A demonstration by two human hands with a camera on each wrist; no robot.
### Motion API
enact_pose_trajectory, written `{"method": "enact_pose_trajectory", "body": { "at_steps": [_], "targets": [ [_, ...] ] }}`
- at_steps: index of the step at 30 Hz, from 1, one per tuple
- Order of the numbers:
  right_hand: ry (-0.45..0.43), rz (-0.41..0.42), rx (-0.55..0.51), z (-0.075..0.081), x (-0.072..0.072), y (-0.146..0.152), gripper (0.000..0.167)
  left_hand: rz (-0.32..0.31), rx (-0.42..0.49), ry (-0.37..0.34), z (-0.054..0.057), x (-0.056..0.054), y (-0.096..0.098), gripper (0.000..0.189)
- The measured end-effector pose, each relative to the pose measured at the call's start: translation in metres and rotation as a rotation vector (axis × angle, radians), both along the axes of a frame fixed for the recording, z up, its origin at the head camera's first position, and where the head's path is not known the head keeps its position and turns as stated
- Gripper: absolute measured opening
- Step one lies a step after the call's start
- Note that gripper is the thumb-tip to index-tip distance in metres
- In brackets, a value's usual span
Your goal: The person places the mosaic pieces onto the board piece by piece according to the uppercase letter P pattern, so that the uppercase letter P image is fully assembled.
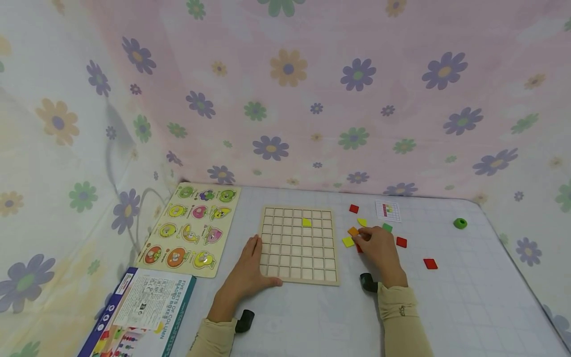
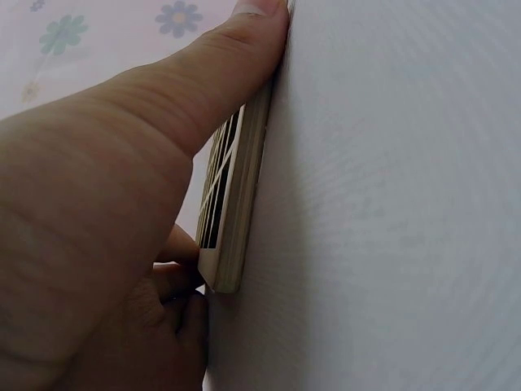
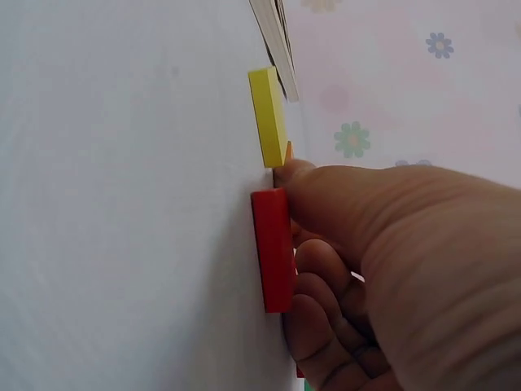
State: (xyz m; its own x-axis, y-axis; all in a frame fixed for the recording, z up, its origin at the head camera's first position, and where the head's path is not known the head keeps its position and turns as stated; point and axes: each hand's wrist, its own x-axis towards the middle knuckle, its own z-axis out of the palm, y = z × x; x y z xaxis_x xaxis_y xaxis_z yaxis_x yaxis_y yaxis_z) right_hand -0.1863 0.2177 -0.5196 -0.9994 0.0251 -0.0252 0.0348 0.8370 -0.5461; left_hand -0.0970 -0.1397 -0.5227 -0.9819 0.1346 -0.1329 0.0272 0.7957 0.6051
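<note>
A wooden grid board point(image 1: 298, 283) lies flat on the table with one yellow tile point(image 1: 307, 222) in a cell of its upper part. My left hand point(image 1: 244, 274) rests at the board's lower left corner, fingers straight along the left side and thumb spread along the near edge. To the right of the board, my right hand point(image 1: 379, 250) pinches an orange square tile point(image 1: 353, 231) at its edge between thumb and forefinger. Close by the thumb lie a yellow square tile point(image 3: 267, 118) and a red tile point(image 3: 273, 248), the red one partly under the hand in the head view.
More tiles lie around the right hand, including a green one point(image 1: 387, 227) and a red one point(image 1: 430, 264). Behind them is a small pattern card point(image 1: 388, 210). A green bead point(image 1: 460, 223) sits far right. At left are a fruit puzzle board point(image 1: 196, 225) and a box point(image 1: 147, 310).
</note>
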Motion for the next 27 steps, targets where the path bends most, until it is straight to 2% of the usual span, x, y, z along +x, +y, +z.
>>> {"method": "enact_pose_trajectory", "body": {
  "at_steps": [15,27],
  "targets": [
    [-0.001,0.028,0.019,-0.0005,-0.0023,-0.0009,0.038,-0.012,0.008,0.002,-0.0015,-0.0001,-0.0006,0.131],
    [0.01,0.057,-0.053,0.0016,-0.0033,0.0027,0.038,-0.014,0.011,-0.003,-0.003,-0.0013,-0.0019,0.133]
  ]
}}
